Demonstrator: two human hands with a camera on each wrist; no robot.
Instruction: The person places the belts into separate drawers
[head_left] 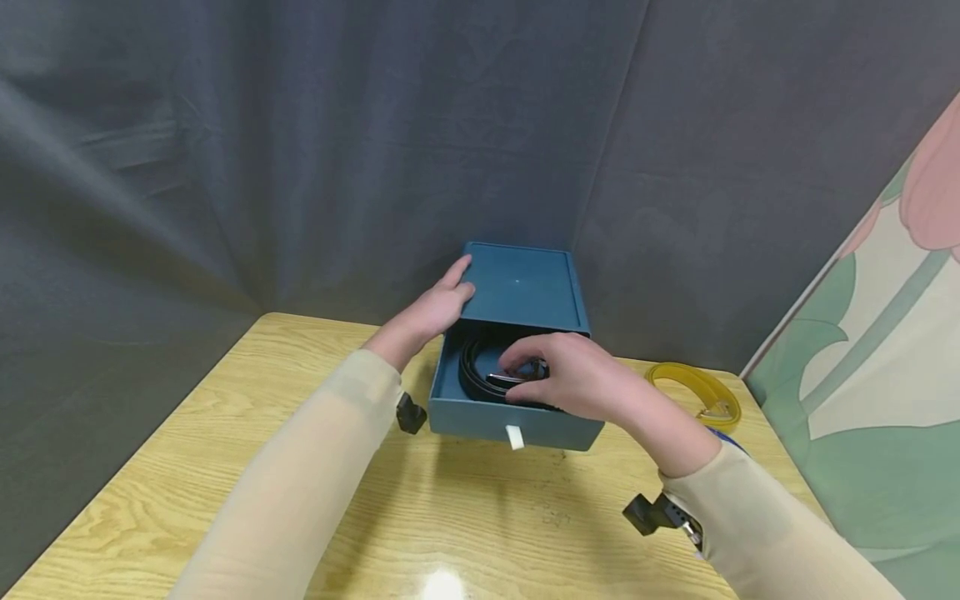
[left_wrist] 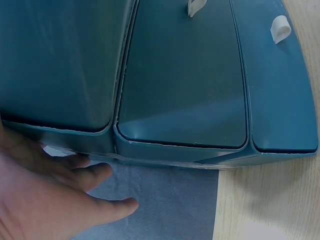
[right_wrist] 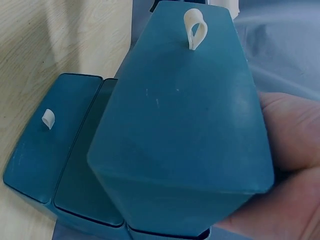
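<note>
A teal box (head_left: 525,287) stands at the far side of the wooden table (head_left: 450,517), its drawer (head_left: 480,421) pulled out toward me, with a white pull tab (head_left: 514,437) on the front. A coiled black belt (head_left: 472,371) lies in the drawer. My left hand (head_left: 438,308) rests with straight fingers on the box's left top edge. My right hand (head_left: 562,375) reaches into the drawer and pinches the belt at its buckle (head_left: 504,380). The left wrist view shows the left hand (left_wrist: 55,195) beside teal box walls (left_wrist: 180,75). In the right wrist view the right hand (right_wrist: 290,165) lies beside a teal box face (right_wrist: 185,115).
A coiled yellow belt (head_left: 697,387) lies on the table to the right of the box. A dark grey curtain (head_left: 300,150) closes off the back and left. A painted panel (head_left: 885,375) leans at the right edge.
</note>
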